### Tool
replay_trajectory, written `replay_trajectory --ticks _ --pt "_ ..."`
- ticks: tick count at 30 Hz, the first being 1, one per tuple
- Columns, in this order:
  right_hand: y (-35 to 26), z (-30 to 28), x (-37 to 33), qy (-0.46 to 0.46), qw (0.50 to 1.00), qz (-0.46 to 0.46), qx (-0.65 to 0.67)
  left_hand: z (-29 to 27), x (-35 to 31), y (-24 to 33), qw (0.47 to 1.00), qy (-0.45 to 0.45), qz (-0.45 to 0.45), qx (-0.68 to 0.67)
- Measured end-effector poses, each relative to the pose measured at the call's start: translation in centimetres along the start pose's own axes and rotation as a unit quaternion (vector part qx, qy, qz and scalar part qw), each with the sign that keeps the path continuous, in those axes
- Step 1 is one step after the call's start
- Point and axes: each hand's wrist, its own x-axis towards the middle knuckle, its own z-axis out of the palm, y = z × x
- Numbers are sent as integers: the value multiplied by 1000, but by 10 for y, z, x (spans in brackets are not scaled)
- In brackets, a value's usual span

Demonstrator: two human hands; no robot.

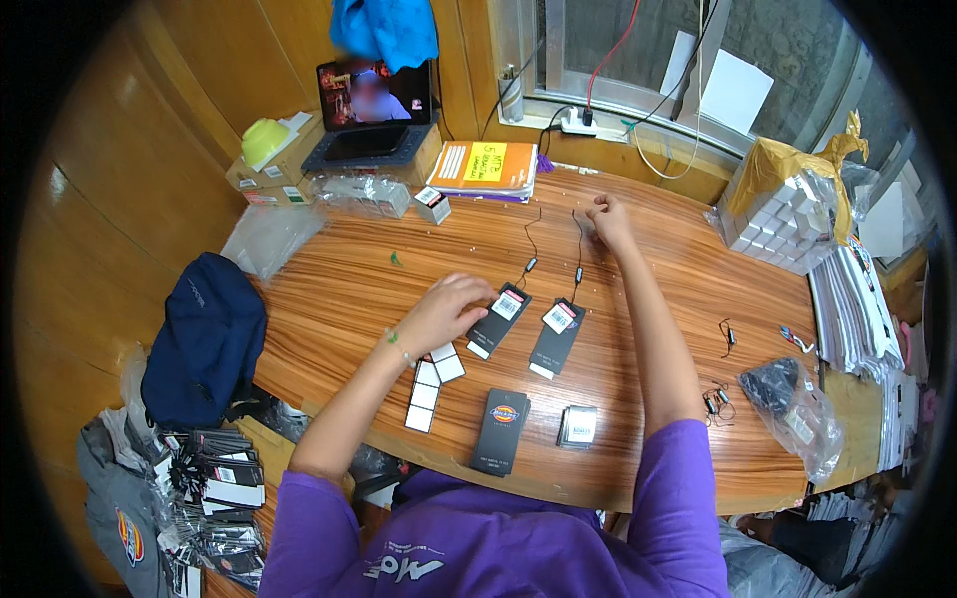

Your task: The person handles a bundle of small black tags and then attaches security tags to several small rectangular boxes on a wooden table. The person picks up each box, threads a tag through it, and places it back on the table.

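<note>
My left grip [451, 307] is at the left tag [500, 319], my right grip [608, 219] beside the far end of the cord [579, 274] on the right tag [558, 342]; I cannot tell whether either grasps anything. The 2 tags lie on the desk [743, 294].

The person's two bare arms came up from the lower edge, each leaving a short purple sleeve near the elbow. The left forearm [349, 414] slanted up and to the right, a thin bracelet [401, 349] around its wrist. The left hand [444, 309] lay back upward, its fingers [469, 287] bent loosely and pointing right, the thumb below them with a gap between. The right forearm [660, 334] reached farther forward, leaning up and to the left, its wrist bare. The right hand [612, 221] was turned leftward with its fingers curled in; their tips were too small to make out.
</note>
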Motion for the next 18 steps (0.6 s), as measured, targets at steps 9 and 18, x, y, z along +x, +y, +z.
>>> replay_trajectory --ticks 9,18 --pt "-44 -25 -181 -97 929 -215 -284 8 30 -15 983 -147 91 56" --pt "-37 -16 -190 -119 915 -210 -322 49 28 -11 997 -38 46 44"
